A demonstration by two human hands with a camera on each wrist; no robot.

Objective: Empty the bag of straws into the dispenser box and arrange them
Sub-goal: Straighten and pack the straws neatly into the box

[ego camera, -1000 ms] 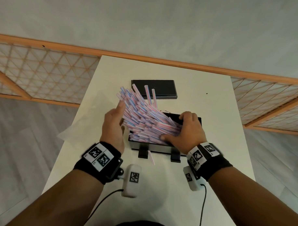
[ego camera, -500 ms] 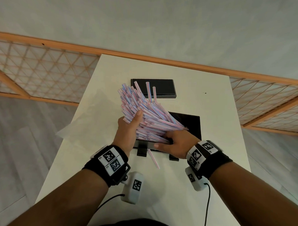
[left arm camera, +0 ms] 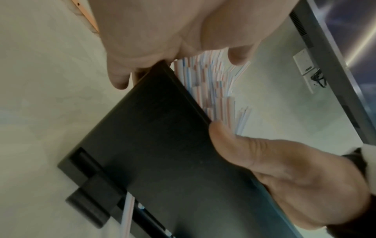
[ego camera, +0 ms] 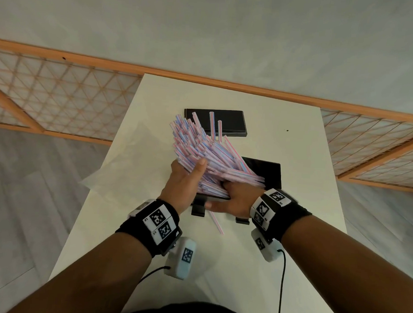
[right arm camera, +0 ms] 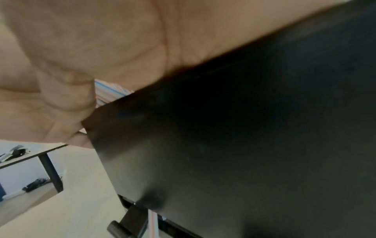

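Observation:
A thick bundle of pink-and-blue striped straws (ego camera: 201, 146) leans up and to the left out of the black dispenser box (ego camera: 270, 172). My left hand (ego camera: 188, 179) grips the bundle from its left side, with the thumb laid over the straws. My right hand (ego camera: 232, 199) holds the bundle's lower end at the box's front rim; its fingers are hidden among the straws and its thumb stretches along the front wall. The left wrist view shows the straws (left arm camera: 211, 83) rising above the box wall (left arm camera: 162, 153). One loose straw (ego camera: 216, 223) pokes out of the box's front onto the table.
The black lid (ego camera: 234, 123) lies flat behind the bundle. An empty clear plastic bag (ego camera: 121, 167) lies at the white table's (ego camera: 295, 140) left edge. The box's two black feet (ego camera: 197, 208) stick out towards me. Wooden lattice railings run behind and beside the table.
My left hand moved right and closer to the box, drawing the fanned straws tighter and steeper. My right hand slid lower on the front rim. One straw slipped out onto the table.

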